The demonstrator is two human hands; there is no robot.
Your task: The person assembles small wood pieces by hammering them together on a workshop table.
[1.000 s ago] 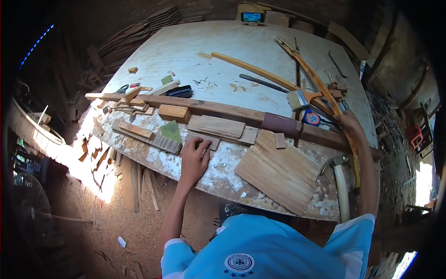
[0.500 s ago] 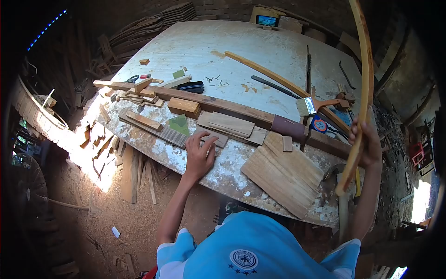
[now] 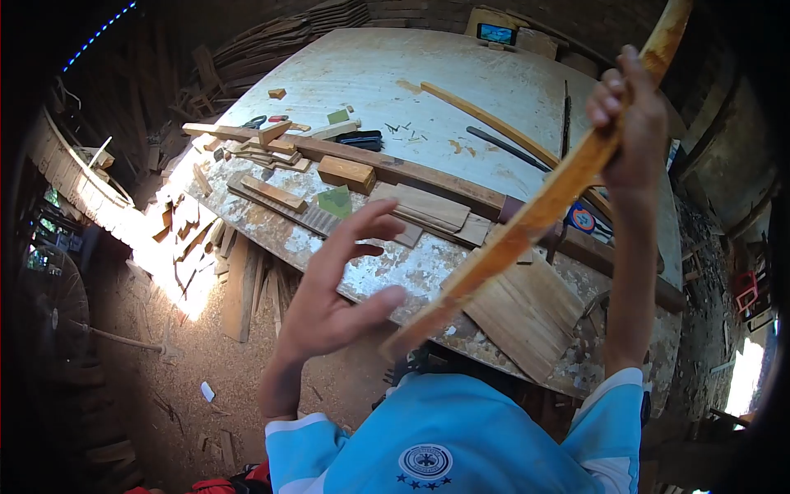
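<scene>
Wooden strip [image 3: 527, 221] (in the right hand [image 3: 637, 136]) partly hides a board [image 3: 531, 317].

The wooden strip [image 3: 527, 222] is cut off above and blurred below.

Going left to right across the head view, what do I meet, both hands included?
White scrap on the floor → left hand → broad flat board → right hand. The wooden strip in the right hand slants across too much to place.
</scene>
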